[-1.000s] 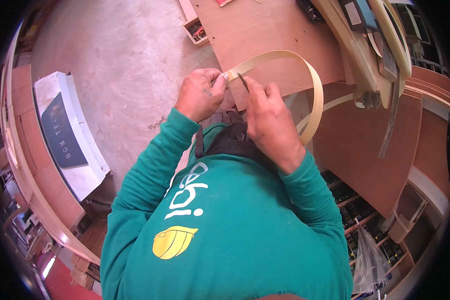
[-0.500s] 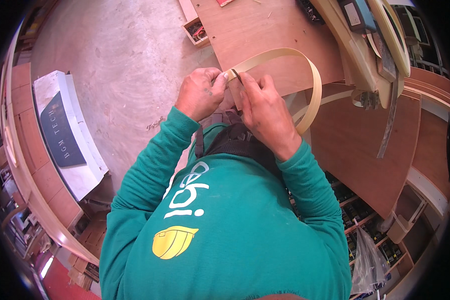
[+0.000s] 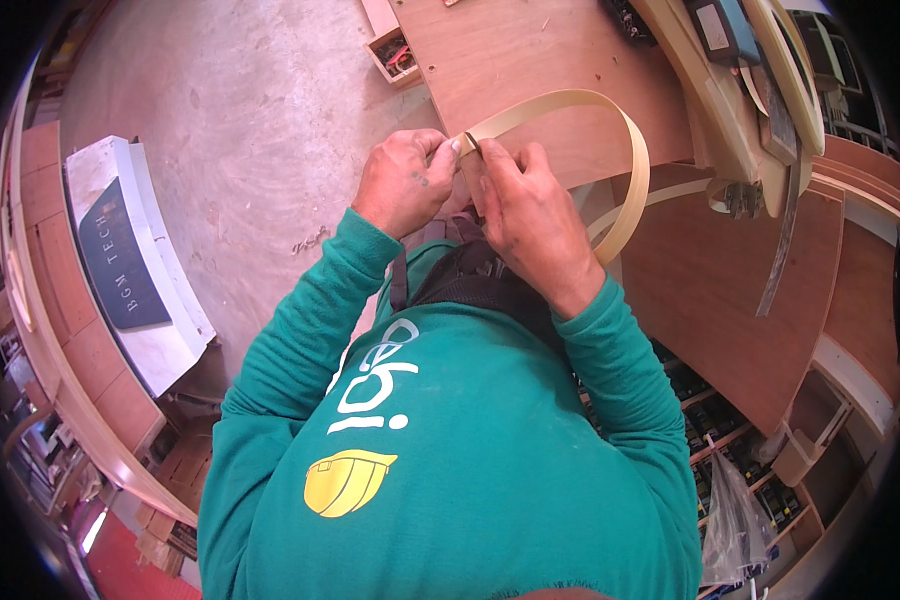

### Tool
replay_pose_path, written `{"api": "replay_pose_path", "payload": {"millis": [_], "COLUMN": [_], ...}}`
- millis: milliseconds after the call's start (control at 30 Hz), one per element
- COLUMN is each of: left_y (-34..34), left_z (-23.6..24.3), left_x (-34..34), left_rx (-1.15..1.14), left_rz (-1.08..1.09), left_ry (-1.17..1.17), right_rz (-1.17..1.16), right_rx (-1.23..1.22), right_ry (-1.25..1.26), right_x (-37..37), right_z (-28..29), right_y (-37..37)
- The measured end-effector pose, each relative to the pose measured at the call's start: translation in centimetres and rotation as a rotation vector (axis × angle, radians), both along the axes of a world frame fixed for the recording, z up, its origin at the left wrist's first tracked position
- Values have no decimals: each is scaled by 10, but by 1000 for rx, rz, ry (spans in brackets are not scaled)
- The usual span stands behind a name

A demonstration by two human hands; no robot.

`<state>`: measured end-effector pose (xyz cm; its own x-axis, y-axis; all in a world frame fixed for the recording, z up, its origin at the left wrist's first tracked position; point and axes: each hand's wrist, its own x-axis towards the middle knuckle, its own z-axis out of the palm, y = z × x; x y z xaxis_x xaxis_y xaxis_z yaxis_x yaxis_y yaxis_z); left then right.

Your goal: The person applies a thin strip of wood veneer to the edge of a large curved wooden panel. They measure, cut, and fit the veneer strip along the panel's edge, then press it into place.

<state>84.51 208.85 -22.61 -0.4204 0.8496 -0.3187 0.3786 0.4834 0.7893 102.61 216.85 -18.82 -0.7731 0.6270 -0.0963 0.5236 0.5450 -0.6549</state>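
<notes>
Pinched the strip (image 3: 638, 172) near its end between thumb and forefinger of the left hand (image 3: 402, 182), probably to steady the thin, springy stock right beside the working point. Gripped the dark tool (image 3: 473, 143) in the closed right hand (image 3: 540, 225), close to the tip, apparently for fine control over a short reach. Set the tool crosswise at the strip, just beside the left thumb; could not tell actual contact from mere closeness at this angle. Held both hands nearly together, in midair by the near corner of the counter (image 3: 530, 70), likely to limit flexing between the two grips. Let the rest of the strip bow out in a wide loop over the counter's near edge and back behind the right wrist, presumably to avoid a kink. Could not trace the far end with certainty. Noted the box (image 3: 407, 78) at the counter's left edge and the panel (image 3: 720, 280) to the right, both apart from the hands.
</notes>
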Motion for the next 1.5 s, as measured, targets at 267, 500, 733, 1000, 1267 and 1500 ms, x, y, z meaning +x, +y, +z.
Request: {"api": "replay_pose_path", "payload": {"millis": [267, 500, 733, 1000, 1267, 1500], "left_y": [1, 1, 3, 2, 3, 2], "left_z": [4, 7, 13, 13, 6, 11], "left_x": [5, 9, 13, 16, 19, 18], "left_rx": [-17, -44, -55, -37, 28, 23], "left_rz": [43, 83, 110, 131, 133, 132], "left_ry": [31, 45, 44, 75, 137, 141], "right_rz": [11, 6, 6, -11, -13, 0], "right_rx": [-34, -58, -51, -13, -7, 13], "right_ry": [-157, -209, -242, -290, -313, -313], "right_x": [-8, -7, -4, -4, -5, -2], "right_z": [12, 20, 24, 26, 26, 27], "right_y": [2, -2, -8, -16, -21, -21]}}
